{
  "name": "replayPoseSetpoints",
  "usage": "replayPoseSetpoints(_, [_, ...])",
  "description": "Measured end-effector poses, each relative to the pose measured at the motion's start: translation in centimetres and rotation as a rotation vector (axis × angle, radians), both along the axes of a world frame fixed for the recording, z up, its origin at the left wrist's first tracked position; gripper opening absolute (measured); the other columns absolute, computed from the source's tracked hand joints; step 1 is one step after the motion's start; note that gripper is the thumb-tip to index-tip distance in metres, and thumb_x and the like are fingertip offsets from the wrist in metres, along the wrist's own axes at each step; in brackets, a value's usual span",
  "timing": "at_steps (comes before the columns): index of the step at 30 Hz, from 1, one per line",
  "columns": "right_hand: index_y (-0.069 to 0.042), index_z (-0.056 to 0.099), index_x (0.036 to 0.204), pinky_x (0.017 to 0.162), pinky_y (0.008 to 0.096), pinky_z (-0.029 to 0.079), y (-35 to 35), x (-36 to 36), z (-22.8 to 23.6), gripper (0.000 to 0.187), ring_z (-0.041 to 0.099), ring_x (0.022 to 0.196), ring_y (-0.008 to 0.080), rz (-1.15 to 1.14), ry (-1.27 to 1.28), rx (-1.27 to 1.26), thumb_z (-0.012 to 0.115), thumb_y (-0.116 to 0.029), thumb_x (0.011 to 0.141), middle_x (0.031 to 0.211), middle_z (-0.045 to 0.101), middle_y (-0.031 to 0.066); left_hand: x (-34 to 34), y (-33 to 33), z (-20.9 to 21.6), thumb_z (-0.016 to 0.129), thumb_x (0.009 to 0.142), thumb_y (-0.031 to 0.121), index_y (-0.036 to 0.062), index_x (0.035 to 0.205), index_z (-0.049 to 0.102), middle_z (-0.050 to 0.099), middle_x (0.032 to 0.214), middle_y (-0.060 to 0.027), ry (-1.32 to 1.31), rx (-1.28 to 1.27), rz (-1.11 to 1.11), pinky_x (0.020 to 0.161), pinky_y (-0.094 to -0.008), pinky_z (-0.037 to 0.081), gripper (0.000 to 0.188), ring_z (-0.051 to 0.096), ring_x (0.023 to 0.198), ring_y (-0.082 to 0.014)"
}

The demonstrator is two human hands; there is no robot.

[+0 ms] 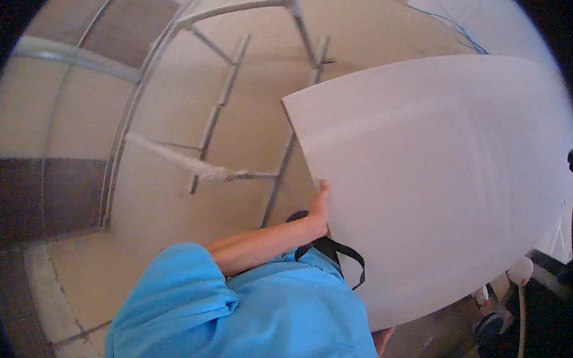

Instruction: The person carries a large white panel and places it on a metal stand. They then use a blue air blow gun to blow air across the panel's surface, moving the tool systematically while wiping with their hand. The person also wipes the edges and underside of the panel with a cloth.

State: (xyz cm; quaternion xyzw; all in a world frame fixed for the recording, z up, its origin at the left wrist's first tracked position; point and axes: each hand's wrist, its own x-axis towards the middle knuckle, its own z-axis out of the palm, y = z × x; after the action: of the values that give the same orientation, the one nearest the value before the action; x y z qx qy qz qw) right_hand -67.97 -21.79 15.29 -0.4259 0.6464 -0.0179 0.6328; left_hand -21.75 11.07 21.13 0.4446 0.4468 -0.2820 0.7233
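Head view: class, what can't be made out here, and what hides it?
In the head view:
Left hand: some fingers, apparently behind the white board.
Right hand: board and blue shirt mostly hide it; the strip of skin may be hand or forearm.
Metal frame: part of one leg, behind the board.
Lower-right objects: too dark and blurred to name.

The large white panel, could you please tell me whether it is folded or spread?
Spread: the white panel shows one broad face without any visible fold, with the left hand at its edge.
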Motion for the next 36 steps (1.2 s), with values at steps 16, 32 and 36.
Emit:
replayPoseSetpoints(16, [-0.01,0.037,0.163,0.121,0.0556,0.035,20.6,-6.1,2.9,0.078,0.04,0.148,0.0359,-0.082,-0.549,0.126,0.043,-0.064,0.107,0.165,0.04,0.0132,-15.8,19.1,-0.2,0.044,0.101,0.076,0.0081,0.156,0.046,0.048,0.162,-0.013,0.041,0.1,0.172,0.124,-0.0554,0.032,0.088,0.046,0.146,-0.0354])
replayPoseSetpoints(32, [-0.007,0.035,0.164,0.124,0.0508,0.031,26.1,-11.0,2.1,0.087,0.04,0.15,0.0336,0.015,-0.332,0.067,0.052,-0.066,0.102,0.165,0.041,0.0121,-26.8,33.5,3.2,0.042,0.097,0.082,0.0149,0.161,0.042,0.043,0.166,-0.0129,-0.024,-0.074,0.344,0.124,-0.0689,0.023,0.092,0.037,0.152,-0.0434])
replayPoseSetpoints(36, [-0.005,0.038,0.162,0.123,0.0502,0.032,30.4,-9.8,1.3,0.089,0.039,0.15,0.0335,-0.004,-0.338,0.161,0.054,-0.067,0.101,0.163,0.043,0.0116,-26.6,38.6,3.7,0.045,0.098,0.08,0.0153,0.161,0.042,0.042,0.166,-0.0131,-0.036,-0.09,0.396,0.124,-0.0686,0.022,0.09,0.037,0.152,-0.0434])
